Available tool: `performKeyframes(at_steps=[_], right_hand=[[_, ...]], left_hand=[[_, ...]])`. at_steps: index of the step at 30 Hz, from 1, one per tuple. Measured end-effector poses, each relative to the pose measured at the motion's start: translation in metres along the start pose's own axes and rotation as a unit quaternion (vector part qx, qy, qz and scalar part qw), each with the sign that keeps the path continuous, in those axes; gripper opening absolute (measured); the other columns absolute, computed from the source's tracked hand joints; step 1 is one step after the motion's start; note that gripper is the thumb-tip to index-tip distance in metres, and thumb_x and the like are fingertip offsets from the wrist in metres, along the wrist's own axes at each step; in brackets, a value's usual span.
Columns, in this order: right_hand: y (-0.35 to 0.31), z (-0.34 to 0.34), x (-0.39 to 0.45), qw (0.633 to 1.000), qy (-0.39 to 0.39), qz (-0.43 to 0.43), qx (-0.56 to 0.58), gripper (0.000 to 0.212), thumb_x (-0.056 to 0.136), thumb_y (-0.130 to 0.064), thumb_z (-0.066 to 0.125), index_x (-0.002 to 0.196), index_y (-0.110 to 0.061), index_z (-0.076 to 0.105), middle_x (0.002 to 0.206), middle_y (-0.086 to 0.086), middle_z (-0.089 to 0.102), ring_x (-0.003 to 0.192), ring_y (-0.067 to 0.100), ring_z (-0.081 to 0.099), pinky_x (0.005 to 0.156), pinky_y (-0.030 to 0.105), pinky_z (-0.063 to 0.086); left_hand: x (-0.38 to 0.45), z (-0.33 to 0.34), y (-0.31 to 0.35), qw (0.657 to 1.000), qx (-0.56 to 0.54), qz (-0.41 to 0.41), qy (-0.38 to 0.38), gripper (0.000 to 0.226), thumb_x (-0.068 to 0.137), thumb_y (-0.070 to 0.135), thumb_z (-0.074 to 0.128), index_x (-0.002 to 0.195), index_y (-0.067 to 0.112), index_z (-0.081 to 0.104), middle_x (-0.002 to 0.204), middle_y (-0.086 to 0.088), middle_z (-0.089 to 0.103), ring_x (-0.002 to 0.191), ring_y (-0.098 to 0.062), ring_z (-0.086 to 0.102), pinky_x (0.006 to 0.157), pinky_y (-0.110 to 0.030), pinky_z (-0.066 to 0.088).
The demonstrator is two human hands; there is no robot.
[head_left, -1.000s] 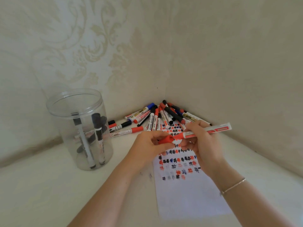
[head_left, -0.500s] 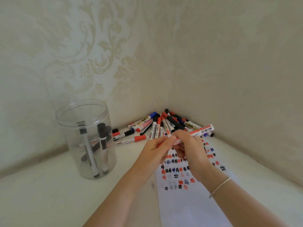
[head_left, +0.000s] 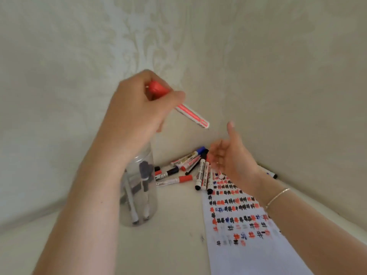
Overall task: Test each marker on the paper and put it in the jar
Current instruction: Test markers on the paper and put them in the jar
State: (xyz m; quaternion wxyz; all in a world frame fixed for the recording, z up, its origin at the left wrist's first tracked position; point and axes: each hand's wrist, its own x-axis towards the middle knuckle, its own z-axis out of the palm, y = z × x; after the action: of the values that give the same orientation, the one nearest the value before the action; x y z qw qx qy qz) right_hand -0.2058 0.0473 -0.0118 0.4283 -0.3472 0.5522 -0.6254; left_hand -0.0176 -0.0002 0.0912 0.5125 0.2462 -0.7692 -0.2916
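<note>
My left hand (head_left: 137, 108) is raised above the clear plastic jar (head_left: 139, 207) and grips a capped red marker (head_left: 190, 115) by its cap end, barrel pointing down to the right. The jar holds several markers standing inside, and my left forearm hides its rim. My right hand (head_left: 231, 155) hovers open over the pile of markers (head_left: 190, 169) in the corner, holding nothing. The white paper (head_left: 238, 221), covered in red, black and blue hash marks, lies below my right forearm.
Two patterned walls meet in a corner just behind the marker pile. The pale tabletop (head_left: 168, 245) runs between the jar and the paper. A thin bracelet (head_left: 278, 197) sits on my right wrist.
Both hands held the red marker over the paper before. Now my left hand alone has lifted it up and left above the jar, and my right hand has let go and opened.
</note>
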Motion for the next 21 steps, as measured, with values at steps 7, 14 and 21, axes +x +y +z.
performKeyframes(at_steps=[7, 14, 21], right_hand=[[0.065, 0.003, 0.043, 0.835, 0.036, -0.005, -0.549, 0.037, 0.095, -0.031, 0.053, 0.128, -0.019, 0.043, 0.127, 0.007, 0.045, 0.103, 0.021, 0.054, 0.085, 0.030, 0.049], [0.074, 0.027, 0.055, 0.716, 0.061, 0.014, -0.695, 0.068, 0.092, -0.038, 0.052, 0.145, -0.011, 0.017, 0.139, 0.017, 0.040, 0.119, 0.033, 0.050, 0.093, 0.041, 0.047], [0.064, 0.036, 0.058, 0.722, 0.074, 0.010, -0.688, 0.063, 0.096, -0.019, 0.041, 0.149, -0.014, 0.009, 0.114, 0.011, 0.061, 0.090, 0.028, 0.061, 0.067, 0.035, 0.042]], left_hand=[[0.018, -0.052, -0.031, 0.960, 0.268, -0.047, 0.071, 0.032, 0.090, 0.041, 0.057, 0.080, 0.010, 0.055, 0.065, -0.006, 0.052, 0.065, -0.027, 0.050, 0.056, -0.035, 0.034], [0.011, -0.031, -0.059, 0.896, 0.393, -0.162, -0.131, 0.021, 0.087, 0.040, 0.056, 0.078, 0.021, 0.054, 0.077, -0.004, 0.063, 0.071, -0.023, 0.062, 0.070, -0.035, 0.049], [0.006, -0.029, -0.065, 0.845, 0.386, -0.258, -0.265, 0.027, 0.081, 0.033, 0.046, 0.073, 0.013, 0.063, 0.079, -0.008, 0.073, 0.074, -0.024, 0.066, 0.071, -0.032, 0.050]])
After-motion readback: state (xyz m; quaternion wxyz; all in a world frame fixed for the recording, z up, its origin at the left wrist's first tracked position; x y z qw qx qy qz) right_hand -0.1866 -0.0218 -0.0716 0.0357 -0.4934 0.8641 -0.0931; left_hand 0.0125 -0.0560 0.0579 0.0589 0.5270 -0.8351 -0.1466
